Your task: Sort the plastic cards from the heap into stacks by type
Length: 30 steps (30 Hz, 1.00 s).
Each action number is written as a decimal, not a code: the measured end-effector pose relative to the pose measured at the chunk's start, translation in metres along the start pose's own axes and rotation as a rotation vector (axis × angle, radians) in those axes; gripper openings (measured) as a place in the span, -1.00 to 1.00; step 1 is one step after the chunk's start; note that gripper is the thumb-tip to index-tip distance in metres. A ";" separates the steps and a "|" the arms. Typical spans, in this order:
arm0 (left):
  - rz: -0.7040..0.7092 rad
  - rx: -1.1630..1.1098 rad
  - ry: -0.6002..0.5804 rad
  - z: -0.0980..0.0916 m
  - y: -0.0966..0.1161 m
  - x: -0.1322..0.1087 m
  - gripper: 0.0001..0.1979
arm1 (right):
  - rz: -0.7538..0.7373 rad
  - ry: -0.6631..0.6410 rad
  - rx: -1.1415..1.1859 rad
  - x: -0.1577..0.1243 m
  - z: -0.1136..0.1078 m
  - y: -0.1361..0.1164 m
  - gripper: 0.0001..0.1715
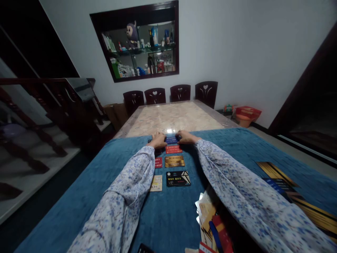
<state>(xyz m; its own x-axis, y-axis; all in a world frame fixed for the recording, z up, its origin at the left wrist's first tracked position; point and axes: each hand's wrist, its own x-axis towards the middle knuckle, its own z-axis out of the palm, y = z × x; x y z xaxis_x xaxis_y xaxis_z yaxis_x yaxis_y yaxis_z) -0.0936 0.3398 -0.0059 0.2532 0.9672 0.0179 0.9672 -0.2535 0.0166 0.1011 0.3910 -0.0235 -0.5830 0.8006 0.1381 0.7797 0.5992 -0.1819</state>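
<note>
left hand [158, 140]: stretched far beyond the black card [178, 178], fingertips down on the left end of the blue card [172, 140]; gripping or just pressing, cannot tell, too small
right hand [186, 137]: same reach, fingertips on the right end of the blue card; grip also cannot tell
blue card: farthest from the black card in the same column, flat or nearly flat on the blue cloth [105, 182], between the two hands
black card: nearest the person in that column, flat, face up
gold card [174, 161]: just beyond the black card, small gap
red card [173, 149]: beyond the gold card, just short of the blue card
cream card [156, 183]: just left of the black card, beside the left sleeve
second red card [158, 162]: left of and beyond the black card, partly hidden by the sleeve
done so far: judging by the layout, three cards are placed in the black card's column and the blue one is in hand at its far end; two show in the column to the left
left over: messy pile of cards [207, 214] to the near right of the black card, partly under the right sleeve, not laid out; looks like a good number, count unclear
long strips [279, 175]: gold and blue, well to the right of the black card, on the cloth
table [171, 117]: bare marble top well beyond the black card, chairs [180, 92] at its far end
</note>
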 end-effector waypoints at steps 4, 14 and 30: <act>0.002 -0.014 -0.021 0.002 -0.003 0.001 -0.65 | 0.000 -0.001 0.012 0.000 0.002 0.001 -0.48; -0.011 -0.040 -0.063 0.003 -0.006 0.004 -0.63 | 0.012 -0.022 0.079 0.002 0.005 0.009 -0.39; 0.050 -0.043 0.019 0.002 -0.002 -0.011 -0.65 | 0.036 -0.034 0.089 -0.003 0.002 0.003 -0.42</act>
<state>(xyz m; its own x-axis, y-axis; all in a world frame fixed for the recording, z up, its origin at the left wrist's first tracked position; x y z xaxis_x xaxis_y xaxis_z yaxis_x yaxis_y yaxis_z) -0.0983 0.3295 -0.0085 0.3007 0.9529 0.0392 0.9514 -0.3026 0.0577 0.1049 0.3908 -0.0266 -0.5634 0.8205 0.0967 0.7780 0.5663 -0.2720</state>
